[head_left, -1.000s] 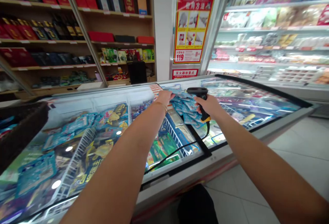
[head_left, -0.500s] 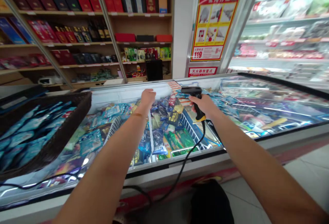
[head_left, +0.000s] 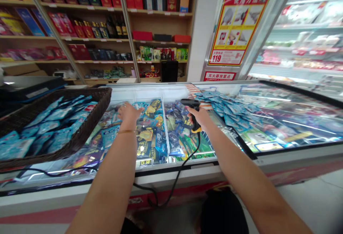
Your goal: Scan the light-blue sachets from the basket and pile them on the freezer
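In the head view my right hand [head_left: 201, 118] is wrapped round the handle of a black barcode scanner [head_left: 190, 103], which points left above the freezer. A black cord [head_left: 179, 178] hangs from its grip and loops down the freezer's front. My left hand [head_left: 129, 113] reaches over packaged goods with its thumb and fingers apart, holding nothing that I can see. Below it lie blue packets [head_left: 109, 136]. Beside it are dark bags with gold print [head_left: 144, 141]. Green packs [head_left: 190, 144] rest in the section under the scanner.
A dark wicker basket [head_left: 99, 114] full of blue packets stands on the freezer at left. More blue packets [head_left: 227, 107] are piled on the glass at right. A white divider [head_left: 165, 130] splits the freezer. Shelves of boxes [head_left: 158, 12] stand behind.
My left hand has moved left and lower, and its fingers have spread from a closed shape. My right hand has shifted slightly left with the scanner. The view has turned a little left.
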### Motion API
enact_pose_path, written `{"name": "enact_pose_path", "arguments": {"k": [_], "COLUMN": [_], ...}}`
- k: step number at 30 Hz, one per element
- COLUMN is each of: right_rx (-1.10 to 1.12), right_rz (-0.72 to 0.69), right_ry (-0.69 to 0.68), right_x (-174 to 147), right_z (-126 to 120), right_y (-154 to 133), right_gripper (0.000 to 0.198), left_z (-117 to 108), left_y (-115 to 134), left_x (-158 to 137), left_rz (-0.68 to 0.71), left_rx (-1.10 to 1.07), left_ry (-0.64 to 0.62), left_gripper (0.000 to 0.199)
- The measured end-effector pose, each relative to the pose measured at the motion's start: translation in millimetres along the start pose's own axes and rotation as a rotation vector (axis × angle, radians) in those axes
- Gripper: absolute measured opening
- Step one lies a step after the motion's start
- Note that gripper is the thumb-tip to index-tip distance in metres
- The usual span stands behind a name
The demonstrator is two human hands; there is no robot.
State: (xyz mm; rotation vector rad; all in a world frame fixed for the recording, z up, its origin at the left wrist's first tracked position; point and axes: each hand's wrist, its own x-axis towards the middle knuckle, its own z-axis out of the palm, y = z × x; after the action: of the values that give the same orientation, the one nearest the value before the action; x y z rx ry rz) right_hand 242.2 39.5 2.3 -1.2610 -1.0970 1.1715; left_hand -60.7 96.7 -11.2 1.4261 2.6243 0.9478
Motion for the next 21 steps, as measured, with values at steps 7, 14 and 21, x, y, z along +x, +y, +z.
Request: {"name": "enact_pose_path", "arguments": {"k": [7,14,21], "right_rx": [-0.035,-0.041,-0.050], "right_rz": [-0.023,-0.020,-0.039], "right_ry": [-0.050,-0.036,-0.042], "right_x": [2,-3,-4], "right_z": [-12,-8,-8], "right_y": [7,6,7], "right_gripper": [0.019,0.015,0.014], "left_z": [0,-4,1], "left_y": [-12,-5,14], "left_x": [9,0,0], "left_rz": [-0.150,-0.026,0.241], "left_rx": [0.016,-0.036,-0.539], "left_ry": [-0.064,0.063,0.017], "left_gripper": [0.080,0.085,0.073]}}
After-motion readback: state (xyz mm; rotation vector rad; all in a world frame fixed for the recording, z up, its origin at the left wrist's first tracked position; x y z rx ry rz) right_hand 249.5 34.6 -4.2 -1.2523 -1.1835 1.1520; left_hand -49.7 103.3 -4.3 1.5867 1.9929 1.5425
